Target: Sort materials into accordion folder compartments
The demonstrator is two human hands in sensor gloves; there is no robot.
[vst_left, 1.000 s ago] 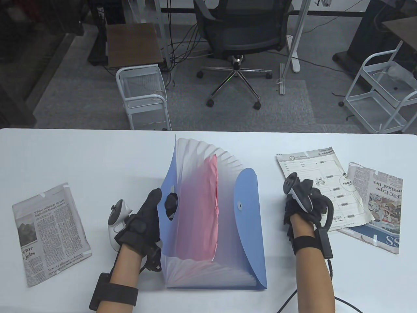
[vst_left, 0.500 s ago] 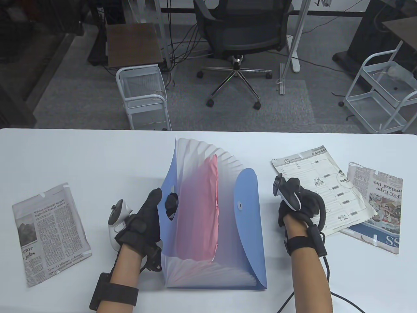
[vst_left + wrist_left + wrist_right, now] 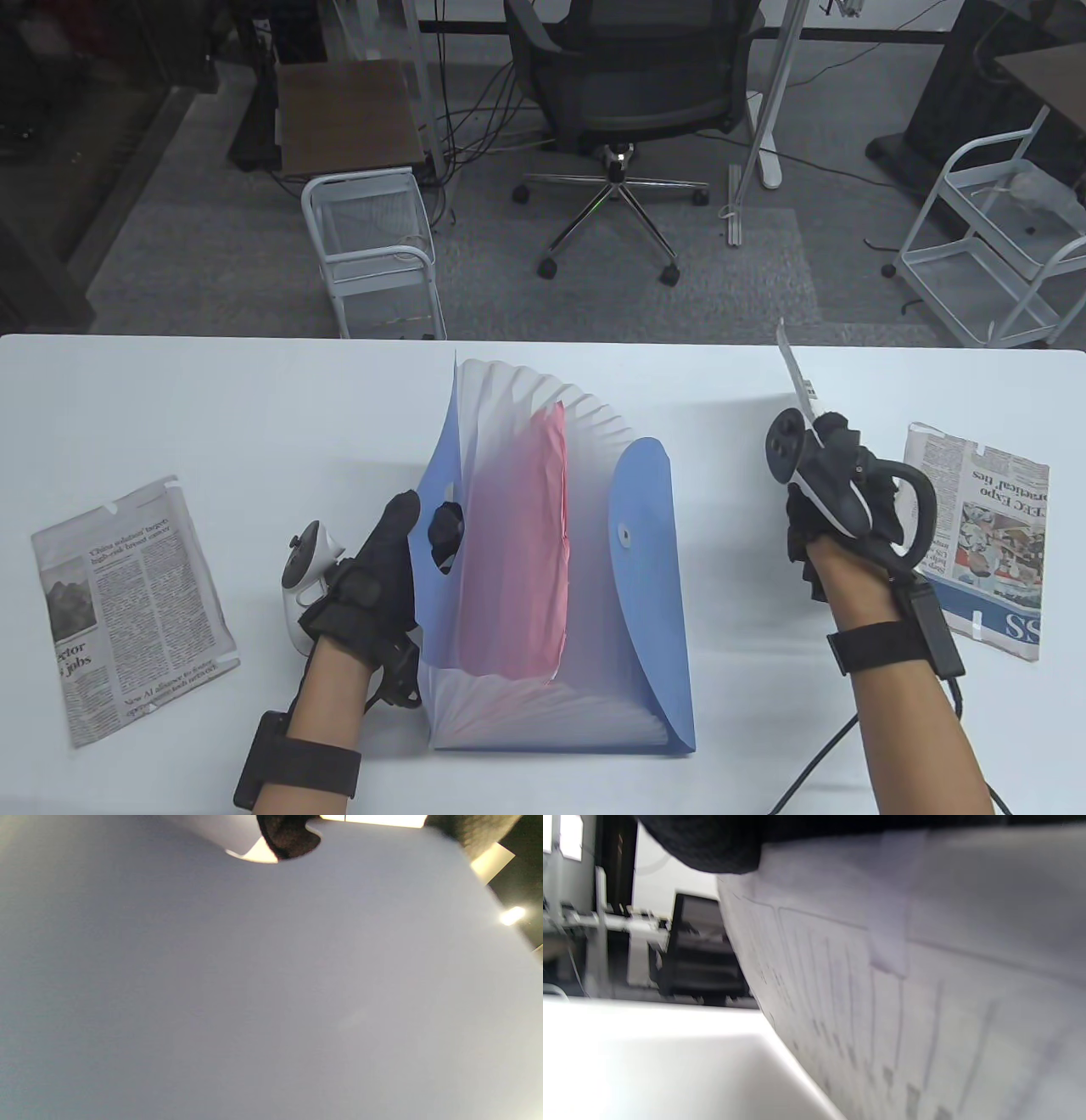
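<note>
A smooth pale blue-grey plastic sheet [image 3: 263,993], out of focus and without markings, fills nearly the whole left wrist view. Its upper edge carries a curved notch near the top centre, in which a dark gloved fingertip [image 3: 288,838] shows; whether it presses the sheet cannot be told. A second patch of dark glove fabric [image 3: 475,830] sits at the top right corner, just above the sheet's slanting right edge. Beyond that edge lies a dark background with a small bright light spot [image 3: 512,916] and a pale bright strip [image 3: 492,861].
</note>
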